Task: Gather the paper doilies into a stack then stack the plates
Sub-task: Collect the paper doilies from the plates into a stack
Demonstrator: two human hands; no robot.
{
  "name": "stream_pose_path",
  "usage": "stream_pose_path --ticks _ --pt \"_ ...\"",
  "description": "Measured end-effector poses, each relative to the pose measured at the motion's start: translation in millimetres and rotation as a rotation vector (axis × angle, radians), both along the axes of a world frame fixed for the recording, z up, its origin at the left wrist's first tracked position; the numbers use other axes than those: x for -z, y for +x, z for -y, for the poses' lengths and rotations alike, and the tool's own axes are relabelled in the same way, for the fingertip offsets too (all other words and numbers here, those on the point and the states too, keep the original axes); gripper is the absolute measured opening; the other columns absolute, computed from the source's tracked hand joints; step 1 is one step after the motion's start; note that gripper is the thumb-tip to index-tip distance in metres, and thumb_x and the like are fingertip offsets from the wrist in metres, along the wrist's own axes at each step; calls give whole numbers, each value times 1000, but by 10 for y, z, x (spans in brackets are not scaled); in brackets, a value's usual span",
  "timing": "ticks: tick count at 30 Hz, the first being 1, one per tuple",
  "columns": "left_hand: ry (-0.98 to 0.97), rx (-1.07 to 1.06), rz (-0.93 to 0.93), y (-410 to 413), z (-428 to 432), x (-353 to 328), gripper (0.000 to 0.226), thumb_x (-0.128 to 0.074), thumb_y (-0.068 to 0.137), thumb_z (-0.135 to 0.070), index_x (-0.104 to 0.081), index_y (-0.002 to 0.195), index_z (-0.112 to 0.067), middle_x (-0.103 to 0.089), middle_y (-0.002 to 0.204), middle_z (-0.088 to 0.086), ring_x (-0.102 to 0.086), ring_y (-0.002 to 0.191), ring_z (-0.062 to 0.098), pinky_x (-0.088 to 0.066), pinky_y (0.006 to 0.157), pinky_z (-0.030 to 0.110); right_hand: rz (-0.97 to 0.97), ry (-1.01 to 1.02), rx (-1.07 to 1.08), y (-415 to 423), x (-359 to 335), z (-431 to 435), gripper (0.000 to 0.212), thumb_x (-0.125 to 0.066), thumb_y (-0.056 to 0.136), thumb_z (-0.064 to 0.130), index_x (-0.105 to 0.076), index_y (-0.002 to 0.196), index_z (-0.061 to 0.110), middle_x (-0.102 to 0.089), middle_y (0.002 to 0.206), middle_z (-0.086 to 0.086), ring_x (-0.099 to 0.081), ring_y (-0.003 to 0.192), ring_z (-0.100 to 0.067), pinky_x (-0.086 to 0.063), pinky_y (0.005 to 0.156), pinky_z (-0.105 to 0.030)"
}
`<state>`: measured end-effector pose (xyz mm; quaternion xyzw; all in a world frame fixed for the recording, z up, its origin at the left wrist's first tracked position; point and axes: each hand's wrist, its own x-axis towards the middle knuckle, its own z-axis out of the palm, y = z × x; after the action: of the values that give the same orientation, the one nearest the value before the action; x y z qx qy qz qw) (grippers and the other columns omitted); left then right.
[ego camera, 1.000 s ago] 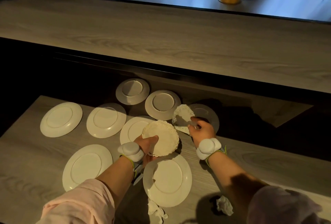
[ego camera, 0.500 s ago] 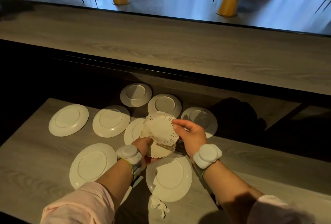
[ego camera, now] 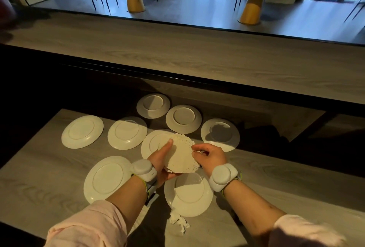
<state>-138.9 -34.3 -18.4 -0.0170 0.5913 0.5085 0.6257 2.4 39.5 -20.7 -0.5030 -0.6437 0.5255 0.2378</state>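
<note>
A small stack of lacy paper doilies [ego camera: 181, 155] is held above the table between both hands. My left hand [ego camera: 161, 162] cups the stack from the left and below, thumb on top. My right hand [ego camera: 210, 154] pinches its right edge. Several white plates lie spread on the grey wooden table: one [ego camera: 188, 194] just below the hands, one [ego camera: 106, 178] at near left, one [ego camera: 153, 144] partly hidden behind the doilies, one [ego camera: 220, 135] to the right, and others [ego camera: 82, 131] farther back and left.
A crumpled bit of white paper [ego camera: 178, 222] lies near the table's front edge. A raised wooden counter [ego camera: 197, 55] runs across behind the plates, with a dark gap below it. Round tables and chairs stand in the room beyond.
My right hand lifted a doily off the right-hand plate, brought it over and laid it on the stack in my left hand. That plate is now bare. Both hands now hold the stack.
</note>
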Motion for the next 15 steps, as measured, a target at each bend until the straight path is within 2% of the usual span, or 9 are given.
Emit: stream_pose_path --ticks 3,5,7,10,12,15 --pt "30 3 -61 44 12 27 11 -60 88 -19 -60 98 -23 -77 65 2 -74 63 23 -57 49 33 66 121 -29 34 21 7 19 -66 82 9 -74 98 13 -60 104 0 -56 88 -10 -44 78 -15" --pt "52 -4 -63 69 9 44 12 -57 89 -12 -58 90 -25 -76 60 -1 -73 54 20 -56 46 32 96 122 14 74 32 -2 25 -64 84 15 -68 109 17 -53 122 -2 -56 105 -16 -45 87 -21" --pt "59 6 -57 107 0 44 13 -57 89 -13 -57 87 -26 -75 60 0 -73 56 22 -57 47 33 52 -39 76 117 -10 -17 41 -58 89 25 -52 129 20 -45 138 -5 -52 120 -24 -46 98 -36" --pt "45 58 -49 242 -39 8 7 -59 89 -18 -58 89 -25 -75 71 5 -70 71 27 -57 48 33 -52 -278 95 207 -44 -24 51 -42 96 36 -31 144 19 -37 149 -6 -38 136 -25 -32 111 -36" --pt "44 127 -55 398 -66 -15 5 -62 87 -21 -60 91 -23 -76 75 6 -70 72 26 -57 49 33 -16 -288 73 294 -28 -15 53 -33 97 42 -30 144 17 -33 152 -5 -30 140 -23 -24 114 -34" --pt "31 229 -52 668 -126 -44 9 -66 84 -23 -60 91 -23 -72 87 9 -68 78 27 -59 51 34 -23 -307 154 427 55 -1 52 -39 95 46 -36 140 21 -43 145 -7 -42 131 -25 -34 105 -31"
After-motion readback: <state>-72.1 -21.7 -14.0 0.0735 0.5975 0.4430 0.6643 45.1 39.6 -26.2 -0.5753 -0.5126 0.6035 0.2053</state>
